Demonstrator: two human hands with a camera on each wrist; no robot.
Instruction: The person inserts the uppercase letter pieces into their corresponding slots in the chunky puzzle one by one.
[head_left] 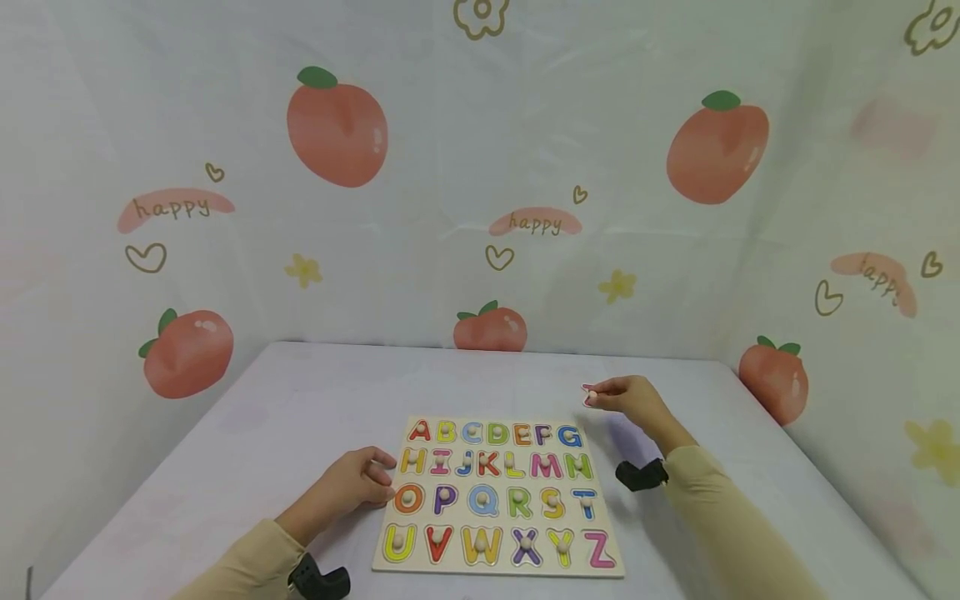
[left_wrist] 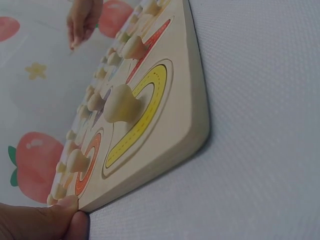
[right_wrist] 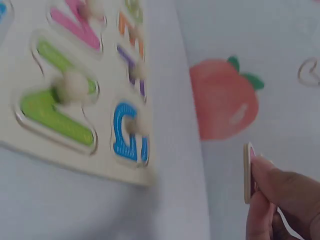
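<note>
A wooden alphabet puzzle board [head_left: 498, 573] lies on the table, with knobbed letters in rows. Up beyond its far right corner, my right hand [head_left: 633, 402] pinches a small pink-edged letter piece [head_left: 588, 396] by its knob. The right wrist view shows that piece [right_wrist: 247, 174] edge-on, so its letter is hard to read. At the board's lower right, the pink Z place [head_left: 598, 550] shows no knob. My left hand [head_left: 352, 482] rests at the left edge near the orange O [head_left: 408, 498], its thumb [left_wrist: 67, 202] touching the board's side.
A white cloth covers the table [head_left: 315, 392]. Behind it hangs a pale backdrop [head_left: 420, 250] printed with peaches, hearts and flowers. Dark wrist-worn devices sit on the left wrist [head_left: 318, 579] and the right wrist [head_left: 641, 475].
</note>
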